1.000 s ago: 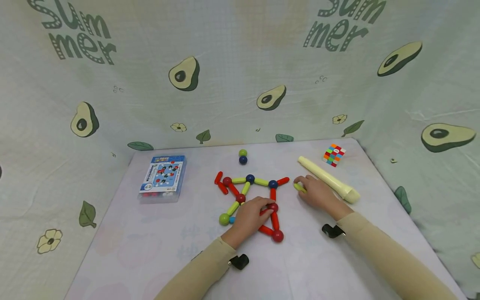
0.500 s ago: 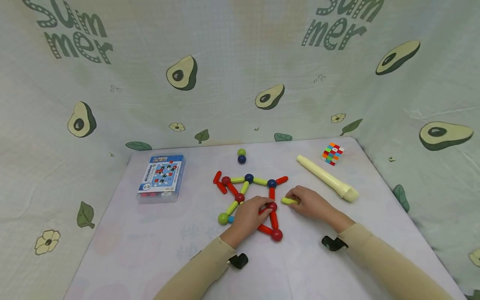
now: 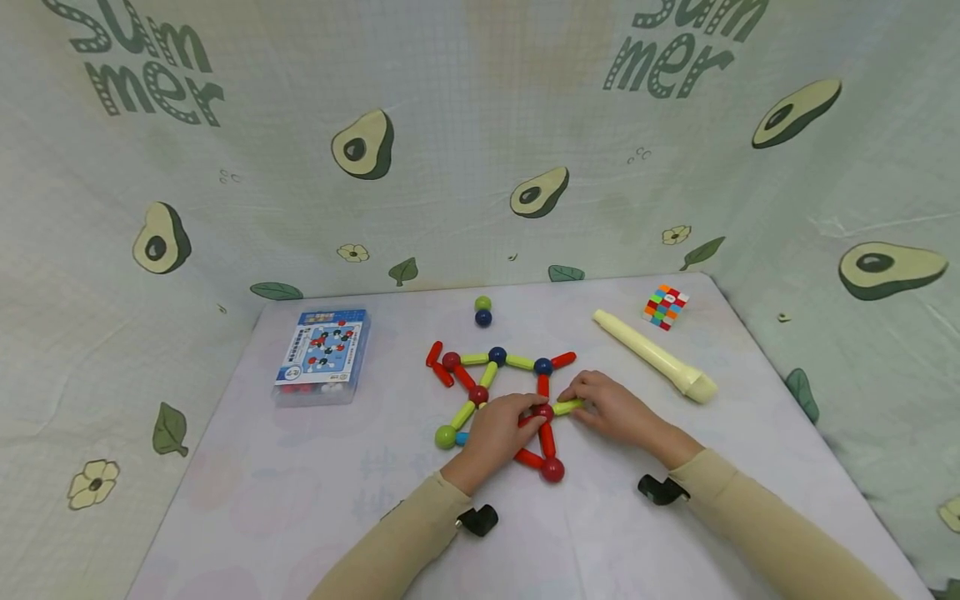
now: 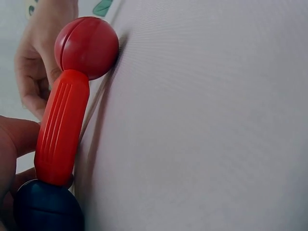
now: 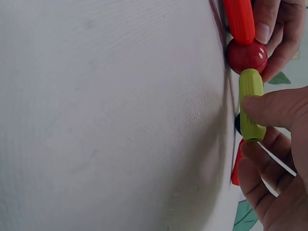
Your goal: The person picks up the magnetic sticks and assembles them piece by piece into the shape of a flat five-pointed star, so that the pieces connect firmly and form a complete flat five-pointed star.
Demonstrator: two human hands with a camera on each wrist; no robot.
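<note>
My left hand [image 3: 491, 442] lies over a flat frame of coloured magnetic rods and balls, thumb and fingers pinching a red ball [image 3: 543, 414]. My right hand [image 3: 611, 411] pinches a yellow-green rod [image 5: 251, 103] between thumb and fingers. That rod's far end touches the pinched red ball in the right wrist view. In the left wrist view a red rod [image 4: 62, 127] joins another red ball [image 4: 86, 48] to a dark blue ball [image 4: 48, 207]. A green ball [image 3: 446, 437] marks the frame's left corner. My left hand hides part of the frame.
Two loose red rods [image 3: 442, 374] lie at the frame's upper left. Behind it are a green ball [image 3: 483, 303] and a blue ball [image 3: 483, 318]. A boxed set [image 3: 322, 358] stands left; a pale yellow tube [image 3: 656, 357] and a puzzle cube [image 3: 665, 307] lie right.
My right hand has moved left with the yellow-green rod, turning it and bringing its end against the red ball. My left hand has stayed on the frame.
</note>
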